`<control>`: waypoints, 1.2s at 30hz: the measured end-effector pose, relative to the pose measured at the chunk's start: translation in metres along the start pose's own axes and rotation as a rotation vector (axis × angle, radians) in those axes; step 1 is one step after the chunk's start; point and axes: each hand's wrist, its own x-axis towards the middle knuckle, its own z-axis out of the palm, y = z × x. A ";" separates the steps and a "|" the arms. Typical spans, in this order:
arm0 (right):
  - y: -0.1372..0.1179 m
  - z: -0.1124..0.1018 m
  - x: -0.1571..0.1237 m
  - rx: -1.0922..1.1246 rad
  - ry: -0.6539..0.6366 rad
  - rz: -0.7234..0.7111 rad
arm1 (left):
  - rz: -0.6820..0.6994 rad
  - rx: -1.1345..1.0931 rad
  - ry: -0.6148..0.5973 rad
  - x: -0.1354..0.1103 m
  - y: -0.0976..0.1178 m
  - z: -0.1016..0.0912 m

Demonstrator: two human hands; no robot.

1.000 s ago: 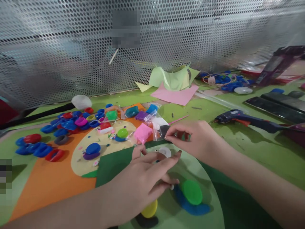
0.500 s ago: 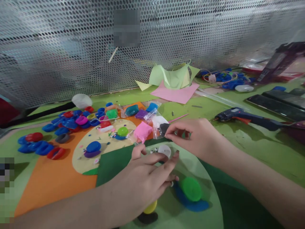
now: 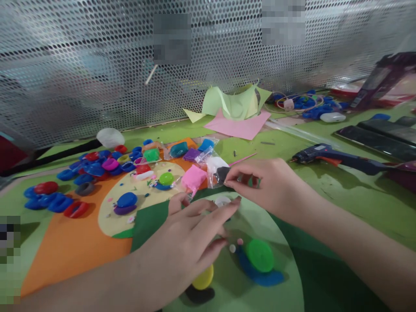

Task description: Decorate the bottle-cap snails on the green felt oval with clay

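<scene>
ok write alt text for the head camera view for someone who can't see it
A person's right hand has its fingertips at the edge of a black packet, while the left hand is over a pale green oval bearing green and yellow discs. A pink packet lies left of the black one, coloured caps farther left, and a glue gun at right.

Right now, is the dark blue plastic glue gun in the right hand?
No, the glue gun lies on the green table, apart from the right hand.
</scene>
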 end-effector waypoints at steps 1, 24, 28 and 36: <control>0.000 0.000 0.000 -0.001 0.005 0.000 | -0.009 -0.006 -0.005 0.000 0.000 0.000; 0.001 -0.002 0.001 -0.003 -0.022 0.014 | 0.161 0.321 -0.077 0.006 -0.003 0.009; 0.001 -0.001 0.002 -0.005 -0.028 0.008 | 0.159 0.326 -0.109 0.007 0.000 0.003; 0.000 -0.004 0.002 0.003 -0.049 0.014 | 0.185 0.098 -0.044 0.008 0.007 -0.004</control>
